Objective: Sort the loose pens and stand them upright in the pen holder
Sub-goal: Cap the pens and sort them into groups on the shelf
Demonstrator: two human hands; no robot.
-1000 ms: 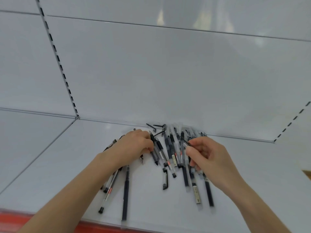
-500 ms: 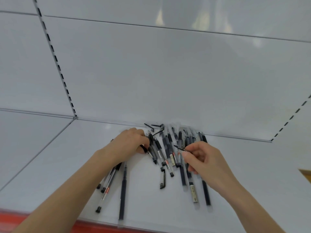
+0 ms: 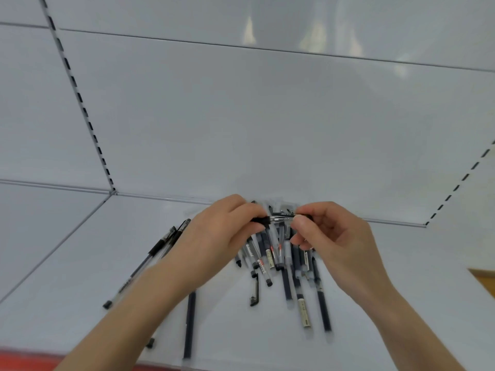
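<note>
Nearest the viewer, a red strip (image 3: 24, 358) borders the front edge of the white shelf (image 3: 80, 263). A dark pen (image 3: 189, 325) lies alone just inside that edge, pointing away from it, with bare shelf to either side. Left of it, several clear-barrelled pens (image 3: 150, 258) lie slanted under the left forearm. Centre-right, the main heap of loose pens (image 3: 284, 263) fans toward the front, with a detached black cap (image 3: 255, 293) at its near margin. Above the heap, the left hand (image 3: 214, 236) and right hand (image 3: 337, 242) meet: left fingers pinch a black pen body (image 3: 261, 220), right fingertips (image 3: 301, 223) pinch its far end, the metal tip section (image 3: 278, 218) exposed between them. Wide bare surface extends to the left and right of the heap. Behind, the shelf meets the white back panel (image 3: 267, 129) at a raised seam; slotted uprights (image 3: 80, 97) bound it. No pen holder is in view.
</note>
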